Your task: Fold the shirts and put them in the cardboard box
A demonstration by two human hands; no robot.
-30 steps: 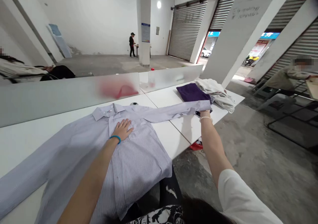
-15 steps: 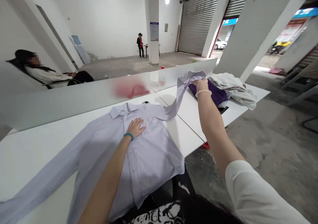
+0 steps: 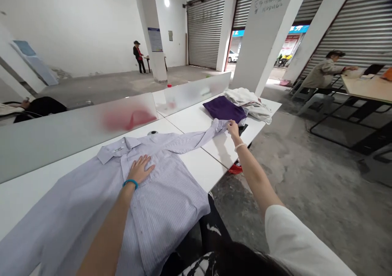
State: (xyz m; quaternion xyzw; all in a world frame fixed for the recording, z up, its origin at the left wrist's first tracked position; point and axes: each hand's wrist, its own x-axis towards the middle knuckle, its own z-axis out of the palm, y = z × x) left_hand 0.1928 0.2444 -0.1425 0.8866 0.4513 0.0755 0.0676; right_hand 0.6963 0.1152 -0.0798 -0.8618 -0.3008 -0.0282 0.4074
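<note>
A pale lilac striped button-up shirt (image 3: 162,198) lies spread front side up on the white table (image 3: 214,155), its collar toward the divider. My left hand (image 3: 141,170), with a teal band at the wrist, rests flat on the shirt's chest just below the collar, fingers spread. My right hand (image 3: 233,128), wearing a pale beaded bracelet, pinches the cuff end of one sleeve (image 3: 196,139), which stretches out to the right across the table seam. The other sleeve runs off toward the lower left.
Beyond my right hand lie a folded purple garment (image 3: 225,109) and a crumpled whitish garment (image 3: 252,104). A frosted divider (image 3: 76,135) borders the table's far side. A small round dark-and-white object (image 3: 152,133) sits behind the collar. People are at the back, left and right.
My right hand has brought the raised sleeve down and drawn it out straighter, close to the tabletop. My left hand stays on the shirt's chest. The view has turned right.
</note>
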